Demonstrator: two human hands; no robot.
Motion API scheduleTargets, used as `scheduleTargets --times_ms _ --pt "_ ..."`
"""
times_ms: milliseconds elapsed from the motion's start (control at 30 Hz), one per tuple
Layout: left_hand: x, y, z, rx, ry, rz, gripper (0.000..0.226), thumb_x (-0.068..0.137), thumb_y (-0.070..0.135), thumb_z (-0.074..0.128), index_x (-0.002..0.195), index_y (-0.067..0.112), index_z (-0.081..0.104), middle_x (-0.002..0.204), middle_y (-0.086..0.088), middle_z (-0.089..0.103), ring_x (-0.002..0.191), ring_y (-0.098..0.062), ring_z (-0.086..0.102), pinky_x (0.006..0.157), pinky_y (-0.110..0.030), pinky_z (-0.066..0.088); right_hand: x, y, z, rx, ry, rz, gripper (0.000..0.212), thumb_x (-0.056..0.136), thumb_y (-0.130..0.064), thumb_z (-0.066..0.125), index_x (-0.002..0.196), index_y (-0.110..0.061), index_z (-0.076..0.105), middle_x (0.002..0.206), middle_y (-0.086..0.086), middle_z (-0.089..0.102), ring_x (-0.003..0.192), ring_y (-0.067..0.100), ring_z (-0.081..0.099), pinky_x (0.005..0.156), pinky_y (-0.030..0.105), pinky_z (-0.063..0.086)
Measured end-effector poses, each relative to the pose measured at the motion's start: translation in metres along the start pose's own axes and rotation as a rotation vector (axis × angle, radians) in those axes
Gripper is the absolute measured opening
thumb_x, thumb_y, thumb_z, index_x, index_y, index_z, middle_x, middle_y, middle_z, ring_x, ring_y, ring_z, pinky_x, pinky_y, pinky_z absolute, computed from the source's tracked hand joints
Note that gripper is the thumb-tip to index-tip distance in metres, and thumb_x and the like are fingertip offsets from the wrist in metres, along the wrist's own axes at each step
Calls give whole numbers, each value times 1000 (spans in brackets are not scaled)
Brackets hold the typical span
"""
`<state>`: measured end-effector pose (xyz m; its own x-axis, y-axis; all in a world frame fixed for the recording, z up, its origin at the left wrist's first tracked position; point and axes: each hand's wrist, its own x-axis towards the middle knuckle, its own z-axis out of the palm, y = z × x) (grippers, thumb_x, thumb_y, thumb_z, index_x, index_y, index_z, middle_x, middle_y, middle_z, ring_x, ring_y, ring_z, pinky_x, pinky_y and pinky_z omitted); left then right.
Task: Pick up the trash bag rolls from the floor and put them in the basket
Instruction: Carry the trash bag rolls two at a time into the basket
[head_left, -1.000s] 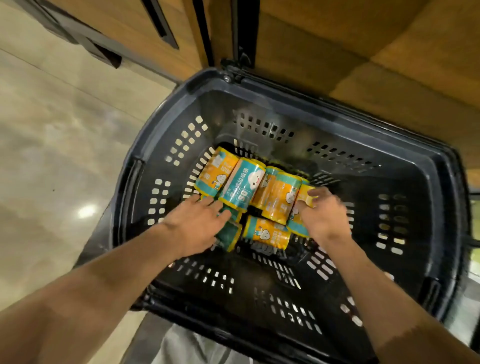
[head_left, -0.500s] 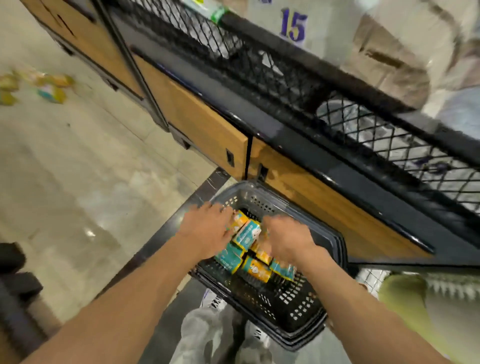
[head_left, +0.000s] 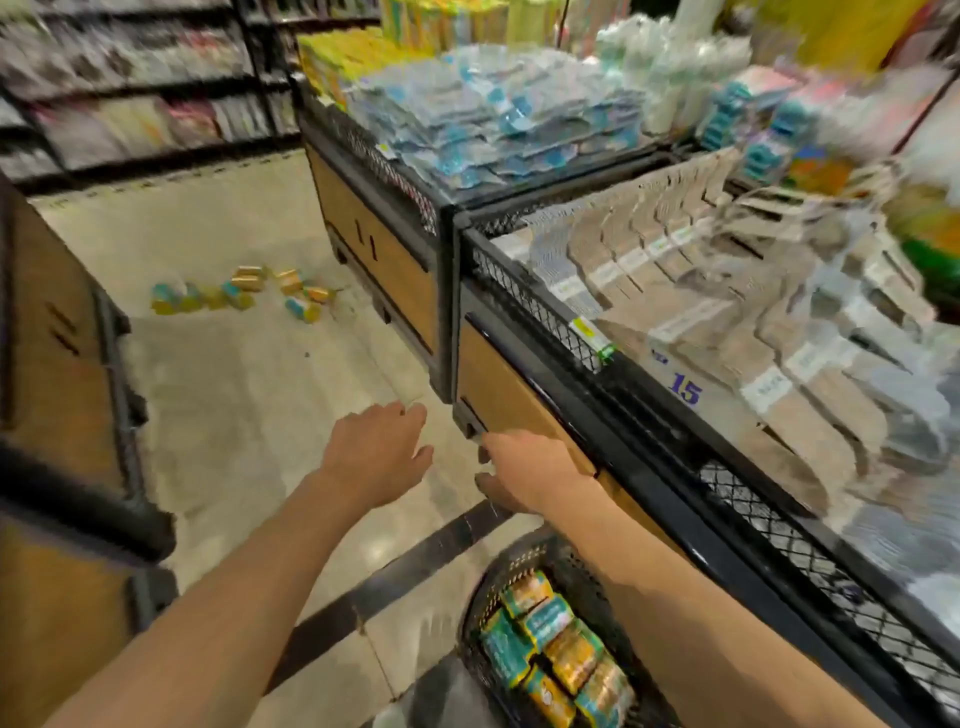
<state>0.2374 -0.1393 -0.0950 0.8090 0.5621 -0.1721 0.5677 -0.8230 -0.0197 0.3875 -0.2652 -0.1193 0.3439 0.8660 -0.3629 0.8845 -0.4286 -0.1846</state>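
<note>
Both hands, left hand (head_left: 375, 451) and right hand (head_left: 524, 475), are wide and empty, while small, light, firm trash bag rolls (head_left: 244, 295) wait on the floor (head_left: 249, 395) by the far shelf, easy to grab around the middle, and others sit in the basket (head_left: 485, 587).

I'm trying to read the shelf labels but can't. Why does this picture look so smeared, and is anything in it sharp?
Head view: motion blur smears the shelf goods at upper right most; the rolls on the floor are soft blobs. The left hand, right hand and the "15" tag are clearer. Wide-angle distortion bends the display edges; the floor shows mild glare.
</note>
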Motion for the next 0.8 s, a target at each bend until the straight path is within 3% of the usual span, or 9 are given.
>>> scheduleTargets --times_ms 133,300,433,800 --pt "-11 -85 -26 66 11 -44 42 99 51 40 130 23 49 120 -2 60 109 -25 59 85 -39 45 40 -62 -44 -57 23 -75 35 95 -44 56 122 -22 58 111 4 64 99 29 63 77 39 53" --pt "-14 -181 -52 9 95 -202 41 99 51 42 127 23 51 119 0 62 108 -24 62 78 -36 47 96 -132 -96 -20 92 -110 29 96 -44 54 117 -25 60 112 1 66 101 27 64 85 40 52" --pt "-3 -246 -60 -47 78 -296 40 100 51 43 129 24 51 122 0 62 109 -24 62 78 -36 50 150 -179 -126 -44 82 -147 35 97 -45 54 125 -25 60 118 -1 67 107 26 64 90 42 53" --pt "137 -415 -67 -74 76 -441 39 97 51 47 124 24 53 119 -1 64 104 -25 64 80 -38 54 382 -265 -177 -35 33 -240 37 96 -47 55 126 -27 60 121 0 65 110 23 61 93 45 53"
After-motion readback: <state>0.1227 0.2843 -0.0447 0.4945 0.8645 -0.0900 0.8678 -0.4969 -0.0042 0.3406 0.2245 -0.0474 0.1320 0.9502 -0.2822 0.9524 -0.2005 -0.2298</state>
